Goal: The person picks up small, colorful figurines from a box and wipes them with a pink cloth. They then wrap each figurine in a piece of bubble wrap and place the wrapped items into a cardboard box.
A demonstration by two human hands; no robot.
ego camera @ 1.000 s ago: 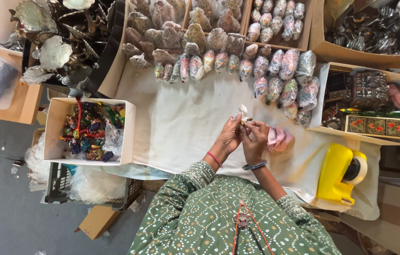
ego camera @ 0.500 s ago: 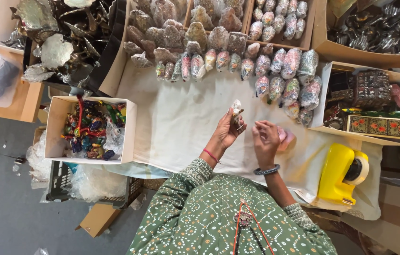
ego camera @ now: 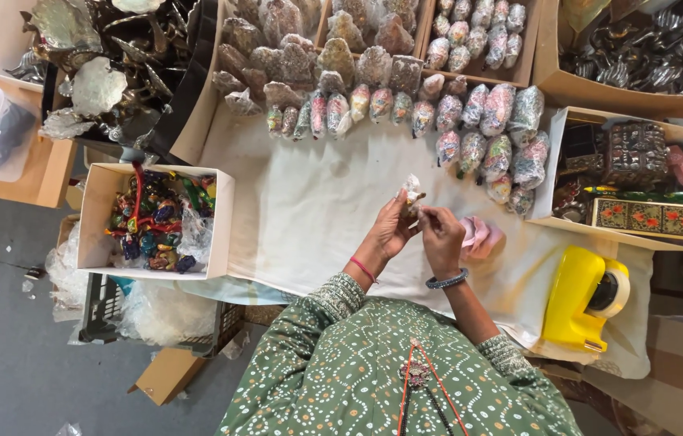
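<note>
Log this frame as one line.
left hand: holds small wrapped piece | right hand: fingertips at piece | below: white cloth

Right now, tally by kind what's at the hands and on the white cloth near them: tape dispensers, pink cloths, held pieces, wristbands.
Yellow tape dispenser: 1
Pink cloth: 1
Small wrapped piece, held in the left hand: 1
Wristbands: 2, a red band on the left wrist and a dark beaded band on the right
Total: 5
</note>
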